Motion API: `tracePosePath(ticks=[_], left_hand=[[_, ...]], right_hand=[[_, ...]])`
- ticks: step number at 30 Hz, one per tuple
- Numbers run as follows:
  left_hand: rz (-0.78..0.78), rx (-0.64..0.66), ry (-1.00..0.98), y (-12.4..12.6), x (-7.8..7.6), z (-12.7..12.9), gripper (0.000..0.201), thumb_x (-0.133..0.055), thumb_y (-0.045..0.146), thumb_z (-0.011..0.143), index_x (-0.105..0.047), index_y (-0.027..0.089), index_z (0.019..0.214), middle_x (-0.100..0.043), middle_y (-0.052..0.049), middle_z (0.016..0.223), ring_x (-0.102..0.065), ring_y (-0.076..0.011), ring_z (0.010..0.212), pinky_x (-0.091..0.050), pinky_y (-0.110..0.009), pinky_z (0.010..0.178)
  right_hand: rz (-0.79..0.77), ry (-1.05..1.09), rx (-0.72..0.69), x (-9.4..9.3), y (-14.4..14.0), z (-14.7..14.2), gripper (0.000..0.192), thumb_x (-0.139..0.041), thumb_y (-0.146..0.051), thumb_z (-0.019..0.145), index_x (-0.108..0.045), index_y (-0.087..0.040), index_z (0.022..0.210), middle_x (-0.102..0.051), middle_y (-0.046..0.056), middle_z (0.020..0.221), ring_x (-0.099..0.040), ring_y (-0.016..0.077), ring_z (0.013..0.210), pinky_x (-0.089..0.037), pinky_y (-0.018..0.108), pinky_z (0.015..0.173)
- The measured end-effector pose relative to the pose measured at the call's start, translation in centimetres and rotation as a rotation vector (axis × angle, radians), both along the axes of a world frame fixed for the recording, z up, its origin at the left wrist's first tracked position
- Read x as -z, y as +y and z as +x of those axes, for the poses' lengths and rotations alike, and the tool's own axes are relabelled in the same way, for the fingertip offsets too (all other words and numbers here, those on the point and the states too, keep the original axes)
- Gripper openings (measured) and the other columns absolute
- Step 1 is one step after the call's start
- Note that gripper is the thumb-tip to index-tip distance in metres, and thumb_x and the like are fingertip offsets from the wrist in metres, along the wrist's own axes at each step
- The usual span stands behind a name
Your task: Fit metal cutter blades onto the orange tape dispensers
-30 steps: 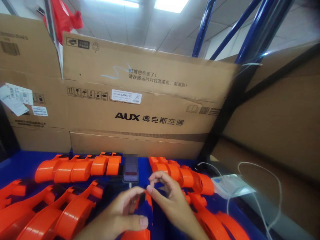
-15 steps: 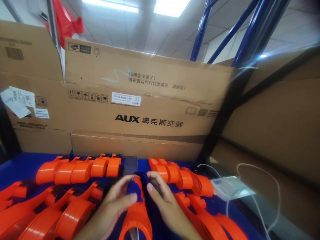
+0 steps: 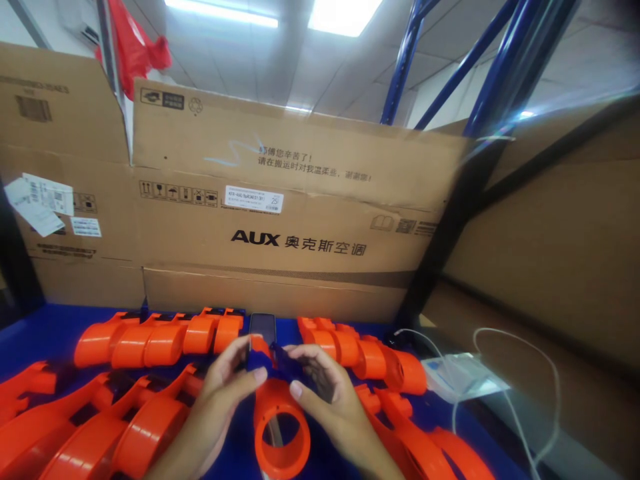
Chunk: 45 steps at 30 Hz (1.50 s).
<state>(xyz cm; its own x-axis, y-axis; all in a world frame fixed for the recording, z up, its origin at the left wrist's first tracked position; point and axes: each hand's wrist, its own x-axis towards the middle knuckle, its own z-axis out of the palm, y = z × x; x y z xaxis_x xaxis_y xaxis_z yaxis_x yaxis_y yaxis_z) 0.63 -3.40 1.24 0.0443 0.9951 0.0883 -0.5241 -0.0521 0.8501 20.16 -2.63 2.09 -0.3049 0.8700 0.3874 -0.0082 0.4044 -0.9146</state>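
While rows of matching parts lie around it, an orange plastic housing (image 3: 280, 427) sits between a person's two hands above the blue tabletop (image 3: 45, 320), its round open ring turned toward the camera and its narrow end pointing away. The left hand (image 3: 220, 400) grips the housing's left flank, thumb laid across the top near a dark blue piece (image 3: 260, 360) fitted at the narrow end. The right hand (image 3: 330, 407) closes on the right flank, fingers curled over a dark part there that cannot be made out clearly. Judging by its thin moulded walls, the housing looks light and stiff, smooth enough to slip, and best held by the sides of the ring or the neck rather than the hollow rim. Just beyond the fingertips, a phone (image 3: 263, 328) lies flat on the tabletop. Finished-looking orange pieces (image 3: 160, 337) line up to the left, more (image 3: 360, 353) to the right. A cardboard box (image 3: 300, 220) stands behind, and a white cable (image 3: 525, 373) trails off at right.
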Motion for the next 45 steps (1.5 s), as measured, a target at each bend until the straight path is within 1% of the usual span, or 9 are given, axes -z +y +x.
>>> tracePosePath(ticks=[6,12,17,24,27,31,35,39,45], left_hand=[[0.017,-0.018,0.064,-0.2,-0.2,-0.1,0.035,-0.08,0.023,0.075,-0.072,0.027,0.109,-0.074,-0.003,0.106,-0.061,-0.025,0.114,-0.049,-0.032,0.095],[0.06,-0.015,0.075,0.1,0.1,-0.1,0.04,-0.083,0.026,0.075,-0.071,0.026,0.113,-0.076,-0.005,0.111,-0.067,-0.0259,0.111,-0.052,-0.032,0.093],[0.117,-0.03,0.109,0.3,0.4,-0.2,0.045,-0.083,0.026,0.076,-0.069,0.025,0.118,-0.077,-0.006,0.114,-0.066,-0.0275,0.115,-0.051,-0.034,0.097],[0.07,-0.079,0.108,0.3,0.1,-0.1,0.047,-0.085,0.03,0.072,-0.071,0.022,0.116,-0.078,-0.009,0.112,-0.067,-0.0301,0.114,-0.05,-0.038,0.101],[0.081,-0.076,0.082,0.4,0.2,-0.1,0.049,-0.086,0.028,0.071,-0.071,0.021,0.117,-0.077,-0.01,0.117,-0.065,-0.0316,0.118,-0.05,-0.04,0.102],[0.112,-0.04,0.017,0.2,0.5,-0.4,0.054,-0.085,0.023,0.071,-0.07,0.026,0.123,-0.068,-0.008,0.136,-0.056,-0.0328,0.132,-0.048,-0.039,0.106],[0.155,-0.021,0.023,-0.6,0.1,-0.9,0.058,-0.083,0.019,0.074,-0.067,0.03,0.129,-0.059,-0.005,0.148,-0.043,-0.0319,0.143,-0.041,-0.039,0.114],[0.205,-0.009,0.107,-1.0,-0.7,-0.9,0.055,-0.079,0.024,0.078,-0.064,0.027,0.132,-0.06,-0.009,0.146,-0.045,-0.0333,0.141,-0.034,-0.043,0.118],[0.23,-0.199,0.253,-0.4,-0.5,-0.4,0.043,-0.082,0.029,0.074,-0.068,0.027,0.115,-0.063,-0.01,0.142,-0.054,-0.0343,0.133,-0.034,-0.047,0.117]], right_hand=[[0.014,-0.014,0.014,0.1,0.2,0.0,0.032,-0.071,-0.03,0.09,-0.061,-0.029,0.121,-0.065,0.008,0.131,-0.059,0.027,0.126,-0.039,0.047,0.114],[0.019,-0.054,0.058,-0.1,-0.2,-0.2,0.034,-0.072,-0.034,0.089,-0.062,-0.026,0.121,-0.066,0.01,0.129,-0.06,0.0285,0.124,-0.041,0.049,0.112],[0.014,-0.072,0.094,-0.3,-0.5,-0.4,0.037,-0.073,-0.037,0.088,-0.063,-0.025,0.121,-0.067,0.009,0.127,-0.061,0.0287,0.123,-0.043,0.048,0.111],[-0.001,-0.07,0.119,-0.1,-0.5,-0.5,0.036,-0.071,-0.039,0.089,-0.062,-0.026,0.121,-0.068,0.009,0.127,-0.062,0.0276,0.121,-0.044,0.046,0.111],[-0.014,-0.072,0.116,0.1,-0.4,-0.4,0.038,-0.072,-0.041,0.088,-0.062,-0.026,0.121,-0.068,0.009,0.127,-0.062,0.0274,0.122,-0.043,0.046,0.111],[0.014,-0.066,0.081,0.1,-0.6,-0.3,0.046,-0.072,-0.044,0.087,-0.058,-0.027,0.128,-0.064,0.009,0.133,-0.057,0.0271,0.128,-0.041,0.045,0.114],[0.101,-0.167,0.121,-0.3,-0.8,-0.4,0.052,-0.076,-0.041,0.083,-0.058,-0.027,0.13,-0.064,0.01,0.134,-0.059,0.03,0.126,-0.046,0.048,0.109],[0.329,-0.344,0.253,-0.2,-0.8,-0.5,0.063,-0.082,-0.037,0.077,-0.059,-0.029,0.134,-0.067,0.009,0.129,-0.063,0.0324,0.118,-0.05,0.048,0.102],[0.751,-0.529,0.384,0.9,-0.2,-0.4,0.068,-0.082,-0.035,0.079,-0.055,-0.032,0.141,-0.069,0.01,0.116,-0.066,0.0306,0.102,-0.053,0.049,0.091]])
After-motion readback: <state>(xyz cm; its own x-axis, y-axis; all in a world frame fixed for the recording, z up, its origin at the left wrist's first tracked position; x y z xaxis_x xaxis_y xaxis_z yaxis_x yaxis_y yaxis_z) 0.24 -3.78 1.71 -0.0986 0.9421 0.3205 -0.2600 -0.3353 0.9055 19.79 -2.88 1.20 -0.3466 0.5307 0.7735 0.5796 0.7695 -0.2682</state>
